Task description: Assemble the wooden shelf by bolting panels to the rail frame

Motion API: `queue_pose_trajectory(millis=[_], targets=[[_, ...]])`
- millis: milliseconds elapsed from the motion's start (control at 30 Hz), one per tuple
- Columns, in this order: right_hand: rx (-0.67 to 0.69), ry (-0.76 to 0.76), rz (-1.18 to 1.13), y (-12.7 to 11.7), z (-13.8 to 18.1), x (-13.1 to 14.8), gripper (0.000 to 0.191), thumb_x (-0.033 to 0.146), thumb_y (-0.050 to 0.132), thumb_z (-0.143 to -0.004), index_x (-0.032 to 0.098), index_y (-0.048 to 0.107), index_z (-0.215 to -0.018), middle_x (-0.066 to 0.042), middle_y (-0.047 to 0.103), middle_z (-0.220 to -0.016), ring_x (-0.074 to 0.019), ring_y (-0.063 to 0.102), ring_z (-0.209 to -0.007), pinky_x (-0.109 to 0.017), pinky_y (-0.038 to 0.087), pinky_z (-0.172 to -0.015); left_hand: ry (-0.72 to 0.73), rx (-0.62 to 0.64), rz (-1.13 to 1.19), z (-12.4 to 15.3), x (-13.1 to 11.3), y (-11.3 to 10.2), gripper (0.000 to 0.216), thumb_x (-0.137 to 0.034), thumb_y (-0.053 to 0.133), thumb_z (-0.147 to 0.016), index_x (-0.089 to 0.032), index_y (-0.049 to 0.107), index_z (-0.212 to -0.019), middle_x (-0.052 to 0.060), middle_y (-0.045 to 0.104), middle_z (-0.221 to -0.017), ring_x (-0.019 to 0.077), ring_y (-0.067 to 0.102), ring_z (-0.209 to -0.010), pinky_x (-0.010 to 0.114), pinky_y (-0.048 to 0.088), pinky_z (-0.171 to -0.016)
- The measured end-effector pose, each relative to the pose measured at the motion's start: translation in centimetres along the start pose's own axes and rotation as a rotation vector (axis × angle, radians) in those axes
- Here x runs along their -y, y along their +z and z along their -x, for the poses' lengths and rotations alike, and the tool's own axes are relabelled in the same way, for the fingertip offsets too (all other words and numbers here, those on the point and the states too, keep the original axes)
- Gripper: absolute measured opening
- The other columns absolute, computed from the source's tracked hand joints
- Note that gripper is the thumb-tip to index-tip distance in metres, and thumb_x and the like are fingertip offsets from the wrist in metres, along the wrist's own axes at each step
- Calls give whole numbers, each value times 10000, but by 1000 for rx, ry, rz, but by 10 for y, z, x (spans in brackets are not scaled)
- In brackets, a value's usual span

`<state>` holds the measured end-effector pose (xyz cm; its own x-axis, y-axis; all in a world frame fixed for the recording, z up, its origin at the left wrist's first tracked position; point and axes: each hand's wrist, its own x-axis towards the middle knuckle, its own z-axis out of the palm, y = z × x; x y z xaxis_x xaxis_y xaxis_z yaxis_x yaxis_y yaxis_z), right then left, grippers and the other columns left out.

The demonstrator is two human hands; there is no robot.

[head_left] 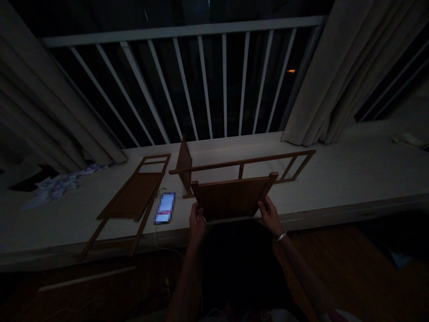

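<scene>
Between my two hands a brown wooden panel (231,199) with raised side rails is held up, tilted, at the front edge of the ledge. My left hand (197,221) grips its left side, and my right hand (271,217), with a bracelet at the wrist, grips its right side. Just behind the panel stands a long wooden frame (241,170) with crossbars, meeting an upright wooden board (185,163) at its left end. Left of these a wooden frame with a panel (132,194) lies flat, its legs reaching past the ledge's edge.
A lit phone (165,208) with a cable lies on the pale ledge (342,179), beside a few tiny dark pieces (163,189). White railings (201,85) and curtains (321,89) stand behind. Patterned cloth (56,188) lies at left. The room is dim.
</scene>
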<state>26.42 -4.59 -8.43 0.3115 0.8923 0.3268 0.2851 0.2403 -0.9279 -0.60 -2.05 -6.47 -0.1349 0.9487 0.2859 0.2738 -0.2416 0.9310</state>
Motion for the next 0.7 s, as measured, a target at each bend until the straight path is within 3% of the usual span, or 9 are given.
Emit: queue_pose_trajectory(millis=[700], targets=[[-1, 17, 16, -1, 3, -3, 381, 495, 462, -838, 193, 528, -1062, -77, 615, -990, -227, 568, -919, -352, 460, -809, -25, 15, 3, 3, 2, -3, 286, -399, 408, -855, -179, 499, -1014, 62, 571, -989, 158, 542, -913, 257, 437, -803]])
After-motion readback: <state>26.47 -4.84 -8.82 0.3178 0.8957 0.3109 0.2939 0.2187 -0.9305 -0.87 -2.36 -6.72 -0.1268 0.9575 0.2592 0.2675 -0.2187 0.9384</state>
